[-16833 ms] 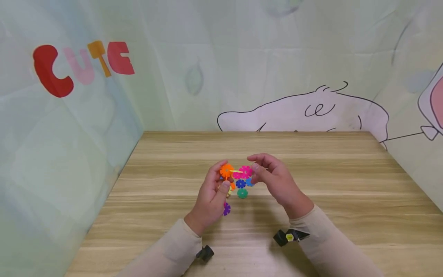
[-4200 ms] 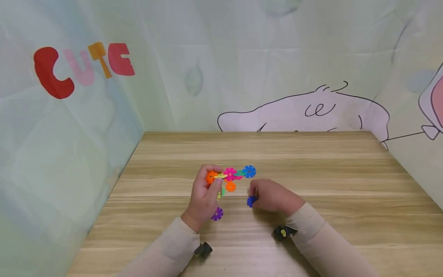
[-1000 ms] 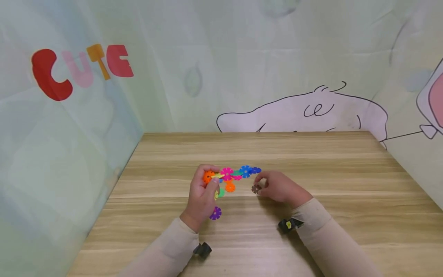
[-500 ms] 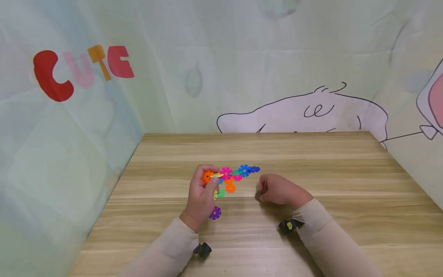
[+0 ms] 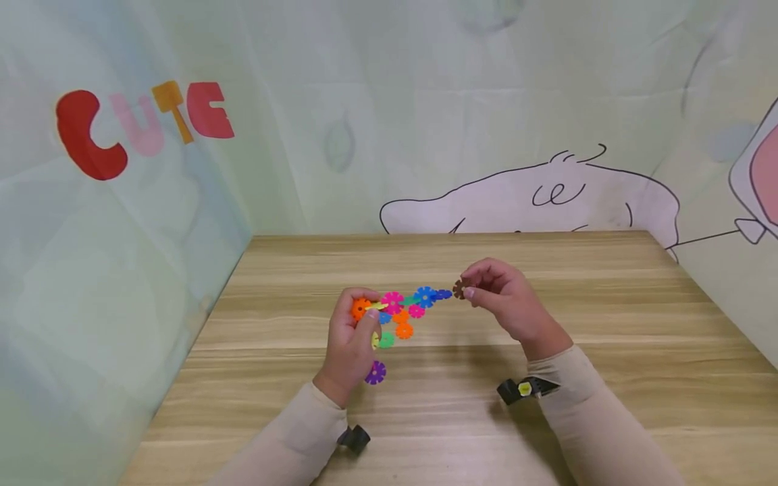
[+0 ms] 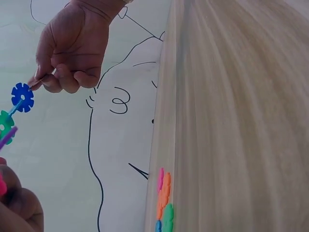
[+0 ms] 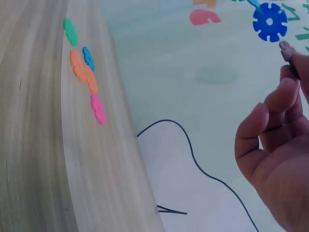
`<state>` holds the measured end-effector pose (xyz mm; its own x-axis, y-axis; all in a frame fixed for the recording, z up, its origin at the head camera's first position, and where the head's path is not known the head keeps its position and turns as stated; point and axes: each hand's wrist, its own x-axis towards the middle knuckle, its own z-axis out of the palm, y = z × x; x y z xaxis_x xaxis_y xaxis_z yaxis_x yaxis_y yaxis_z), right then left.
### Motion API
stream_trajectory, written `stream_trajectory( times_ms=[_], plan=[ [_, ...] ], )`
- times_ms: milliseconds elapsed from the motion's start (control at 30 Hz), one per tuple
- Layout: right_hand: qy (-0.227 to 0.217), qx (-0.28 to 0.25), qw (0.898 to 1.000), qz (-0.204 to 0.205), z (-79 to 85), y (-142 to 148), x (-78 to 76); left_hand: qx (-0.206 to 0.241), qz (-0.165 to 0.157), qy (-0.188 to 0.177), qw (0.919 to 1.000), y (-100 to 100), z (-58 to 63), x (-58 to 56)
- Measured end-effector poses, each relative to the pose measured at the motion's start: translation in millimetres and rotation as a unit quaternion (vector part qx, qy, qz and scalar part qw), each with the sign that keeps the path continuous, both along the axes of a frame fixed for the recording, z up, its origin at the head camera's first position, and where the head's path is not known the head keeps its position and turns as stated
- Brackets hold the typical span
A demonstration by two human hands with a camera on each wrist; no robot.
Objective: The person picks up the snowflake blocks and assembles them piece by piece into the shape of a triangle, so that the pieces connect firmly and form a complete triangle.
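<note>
Lit brightly and evenly in the head view, from above to judge by soft, diffuse shadows on the desk (image 5: 608,290) below the right hand (image 5: 510,307) and right sleeve (image 5: 602,418). Faintly glossy along the near part of the desk. Slightly soft on the toothed discs (image 5: 392,302). Dimmer and cooler in both wrist views: darkened on the right hand against the pale wall (image 6: 63,135) and blurred on the left hand (image 6: 19,208) in one, indistinct on the brown disc (image 7: 286,50) in the other. Stretched toward the left-wrist view's edges.
</note>
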<state>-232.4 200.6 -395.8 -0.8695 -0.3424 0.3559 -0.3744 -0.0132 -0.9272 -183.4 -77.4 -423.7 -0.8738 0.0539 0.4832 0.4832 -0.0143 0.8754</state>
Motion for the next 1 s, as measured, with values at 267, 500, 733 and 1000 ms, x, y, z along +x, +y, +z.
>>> stream_trajectory(
  times_ms=[267, 500, 733, 1000],
  plan=[
    [-0.005, -0.041, 0.999, 0.029, 0.6, -5, 2.8, 0.005, -0.007, -0.003, 1.0, -1, -0.2, 0.2],
    [-0.017, -0.066, 0.997, 0.033, 0.4, -11, 5.9, 0.002, -0.006, 0.006, 1.0, -1, -1.2, 0.1],
    [0.004, -0.051, 0.999, 0.018, 2.4, -15, 11.2, -0.002, -0.018, 0.022, 0.9996, -1, -2.3, -0.2],
    [0.035, -0.032, 0.999, 0.011, 1.9, -17, 13.0, -0.003, -0.016, 0.03, 0.9994, -2, -3.7, -1.4]
  ],
)
